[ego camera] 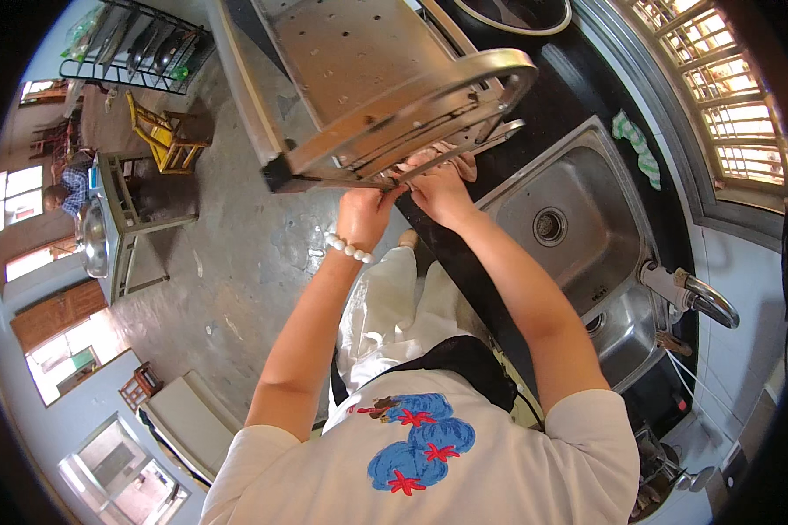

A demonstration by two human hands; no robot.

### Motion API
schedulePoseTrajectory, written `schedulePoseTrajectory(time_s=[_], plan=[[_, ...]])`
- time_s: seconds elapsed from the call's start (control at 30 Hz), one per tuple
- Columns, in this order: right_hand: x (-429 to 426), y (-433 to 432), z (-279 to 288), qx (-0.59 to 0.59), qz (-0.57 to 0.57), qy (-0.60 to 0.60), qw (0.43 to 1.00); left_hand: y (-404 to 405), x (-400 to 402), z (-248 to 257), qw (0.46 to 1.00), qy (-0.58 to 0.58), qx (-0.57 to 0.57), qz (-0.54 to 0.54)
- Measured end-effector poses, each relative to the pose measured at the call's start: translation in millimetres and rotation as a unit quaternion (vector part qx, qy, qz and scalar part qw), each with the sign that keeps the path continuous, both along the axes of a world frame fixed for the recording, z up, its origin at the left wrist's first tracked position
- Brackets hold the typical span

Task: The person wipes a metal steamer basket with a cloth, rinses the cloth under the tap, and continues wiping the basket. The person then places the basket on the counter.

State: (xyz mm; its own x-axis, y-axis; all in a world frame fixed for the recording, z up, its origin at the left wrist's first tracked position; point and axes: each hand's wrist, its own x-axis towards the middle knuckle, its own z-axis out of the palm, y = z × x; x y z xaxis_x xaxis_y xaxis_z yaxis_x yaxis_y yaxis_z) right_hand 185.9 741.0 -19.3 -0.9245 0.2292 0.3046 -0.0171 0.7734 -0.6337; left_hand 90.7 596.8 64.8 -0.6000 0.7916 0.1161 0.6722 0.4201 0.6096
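Observation:
A stainless steel rack (354,72) with a perforated shelf, a looped end rail and a black plastic foot tilts over the edge of the black counter (558,85). My left hand (362,213), with a white bead bracelet on its wrist, has its fingers closed at the rack's thin lower bar. Close beside it, my right hand (441,195) grips a pinkish-brown cloth (466,165) against that same bar. The fingertips of both hands are partly hidden by the rack and the cloth.
A double-bowl steel sink (591,203) with a faucet (709,302) lies right. A striped cloth (637,147) rests behind it, below a barred window. A black pot (515,13) stands beyond the rack. Leftward are a yellow chair (161,134), a table (110,223) and a person (72,190).

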Motion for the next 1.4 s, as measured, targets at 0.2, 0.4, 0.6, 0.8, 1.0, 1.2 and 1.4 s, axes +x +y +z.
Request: schedulePoseTrajectory(time_s=[0.2, 0.4, 0.6, 0.8, 1.0, 1.2, 1.4], plan=[[54, 26, 11, 0.019, 0.024, -0.062, 0.998, 3, 15, -13, 0.999, 0.010, -0.003, 0.037], [96, -4, 39, -0.295, -0.143, -0.016, 0.945, -1, 22, -6, 0.982, -0.160, 0.051, 0.087], [91, -60, 120, -0.418, -0.059, -0.030, 0.906, -49, 70, 24, 0.882, -0.424, 0.192, -0.077], [64, -67, 221, -0.170, -0.165, -0.025, 0.971, -100, 24, 2, 0.800, -0.563, 0.184, 0.097], [16, -66, 295, 0.065, -0.267, 0.240, 0.931, -53, -96, -20, 0.825, -0.452, 0.302, 0.154], [-24, -71, 337, 0.191, -0.336, 0.079, 0.919, 36, -162, -49, 1.000, 0.000, 0.014, 0.007], [-50, -82, 332, 0.280, -0.384, -0.006, 0.880, 74, -185, -64, 0.994, 0.071, -0.043, -0.065]])
